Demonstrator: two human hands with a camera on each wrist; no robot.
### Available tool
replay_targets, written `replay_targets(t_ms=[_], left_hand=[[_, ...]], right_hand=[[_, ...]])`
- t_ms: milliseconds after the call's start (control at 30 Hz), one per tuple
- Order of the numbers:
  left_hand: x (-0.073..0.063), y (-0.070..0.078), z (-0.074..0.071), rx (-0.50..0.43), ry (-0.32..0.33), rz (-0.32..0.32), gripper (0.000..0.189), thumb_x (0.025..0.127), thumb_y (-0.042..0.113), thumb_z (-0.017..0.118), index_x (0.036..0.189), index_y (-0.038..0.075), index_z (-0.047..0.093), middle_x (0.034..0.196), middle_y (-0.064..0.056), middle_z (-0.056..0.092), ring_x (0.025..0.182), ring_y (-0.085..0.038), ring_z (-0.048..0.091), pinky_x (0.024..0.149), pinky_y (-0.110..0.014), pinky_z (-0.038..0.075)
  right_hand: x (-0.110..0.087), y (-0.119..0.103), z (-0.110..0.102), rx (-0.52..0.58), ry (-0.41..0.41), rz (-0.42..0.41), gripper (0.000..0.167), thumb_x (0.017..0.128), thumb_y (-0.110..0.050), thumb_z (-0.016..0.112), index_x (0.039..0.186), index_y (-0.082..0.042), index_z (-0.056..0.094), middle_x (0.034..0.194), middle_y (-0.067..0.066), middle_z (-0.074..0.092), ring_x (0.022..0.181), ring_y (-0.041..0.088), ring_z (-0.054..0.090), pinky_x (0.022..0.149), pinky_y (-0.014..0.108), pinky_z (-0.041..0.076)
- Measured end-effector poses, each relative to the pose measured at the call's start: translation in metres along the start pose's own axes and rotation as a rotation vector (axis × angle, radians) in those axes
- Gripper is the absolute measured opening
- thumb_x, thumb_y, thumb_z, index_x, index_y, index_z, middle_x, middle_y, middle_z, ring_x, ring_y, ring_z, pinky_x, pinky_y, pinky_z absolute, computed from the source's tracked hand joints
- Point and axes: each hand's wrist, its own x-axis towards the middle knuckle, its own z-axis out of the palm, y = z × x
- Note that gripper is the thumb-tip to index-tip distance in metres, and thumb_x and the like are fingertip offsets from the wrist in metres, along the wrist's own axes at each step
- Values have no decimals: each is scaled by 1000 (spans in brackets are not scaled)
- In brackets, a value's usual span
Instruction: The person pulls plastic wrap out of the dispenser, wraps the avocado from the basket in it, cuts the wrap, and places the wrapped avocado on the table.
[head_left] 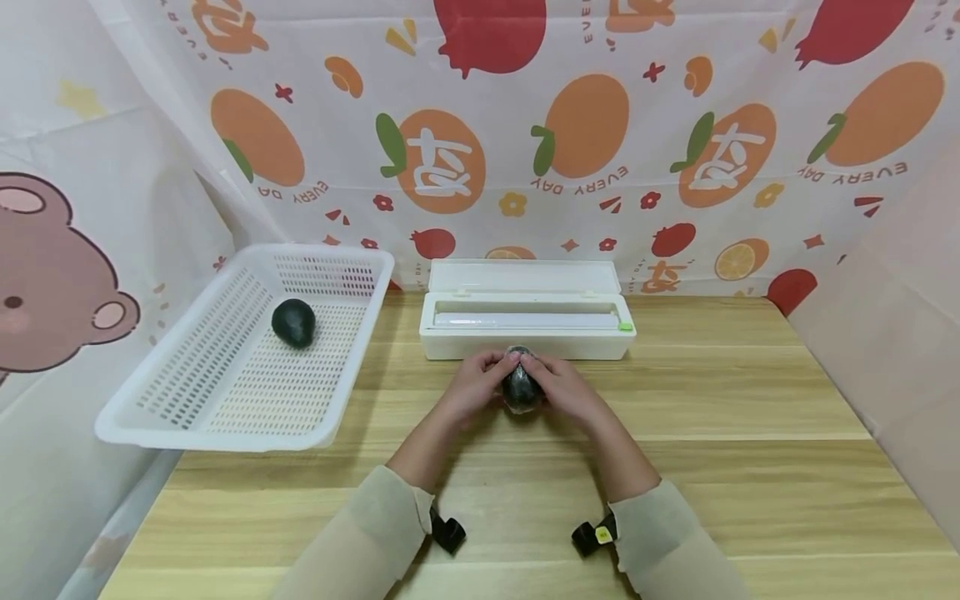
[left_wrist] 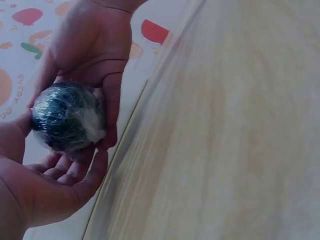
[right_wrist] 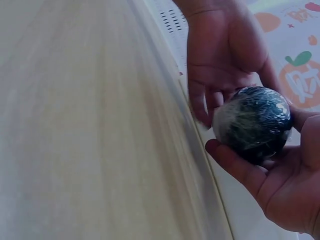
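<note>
A dark green avocado point(head_left: 521, 392) wrapped in clear cling film is held between both hands, above the table in front of the white box. My left hand point(head_left: 474, 385) grips its left side and my right hand point(head_left: 567, 390) its right, the thumbs meeting near its top. In the left wrist view the film on the avocado point(left_wrist: 67, 117) looks wrinkled, with a whitish bunched patch facing the camera. Seen from the right wrist, fingers curl around the wrapped avocado point(right_wrist: 255, 125) from both sides.
Just beyond the hands stands a white cling film dispenser point(head_left: 525, 346), its lid point(head_left: 525, 275) raised and a green slider point(head_left: 626, 327) at its right end. To the left, a white perforated basket point(head_left: 345, 392) holds another avocado point(head_left: 293, 323). A patterned cloth point(head_left: 517, 183) hangs behind the wooden table point(head_left: 750, 483).
</note>
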Motion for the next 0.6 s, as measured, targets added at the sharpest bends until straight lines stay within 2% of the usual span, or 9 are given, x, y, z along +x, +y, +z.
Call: replay_targets(t_ms=[100, 167, 333, 467, 600], left_hand=[[0, 1, 2, -11, 6, -5, 47, 98, 38, 60, 126, -1, 59, 128, -18, 60, 107, -24, 59, 78, -40, 59], [-1, 2, 2, -33, -6, -18, 48, 99, 37, 58, 128, -1, 57, 132, -18, 56, 112, -27, 57, 79, -45, 59], [-3, 3, 2, -105, -41, -47, 46, 99, 30, 58, 134, 0, 53, 134, -19, 51, 112, -30, 57, 79, -44, 59], [-3, 2, 3, -109, -23, -32, 44, 99, 26, 59, 132, -2, 54, 131, -20, 53, 105, -27, 59, 77, -39, 59], [-2, 0, 6, -120, 2, -11, 42, 100, 24, 57, 131, -4, 55, 131, -21, 53, 107, -28, 59, 81, -41, 59]], right_hand=[[-2, 0, -2, 38, -14, -3, 58, 100, -54, 45, 138, -12, 58, 135, 14, 59, 119, 27, 58, 91, 38, 54], [-3, -1, -2, 87, -27, 4, 56, 102, -50, 43, 140, -9, 55, 137, 17, 56, 122, 29, 57, 94, 41, 53], [-4, -3, -2, 172, -34, 13, 56, 105, -42, 40, 145, -4, 46, 145, 21, 48, 129, 35, 52, 101, 46, 49], [-4, -3, -4, 127, -24, 13, 59, 103, -46, 42, 145, -5, 47, 146, 20, 48, 132, 37, 49, 107, 48, 43], [-4, -6, -10, 80, -24, 17, 58, 102, -46, 48, 146, -8, 46, 143, 23, 50, 126, 38, 53, 98, 48, 51]])
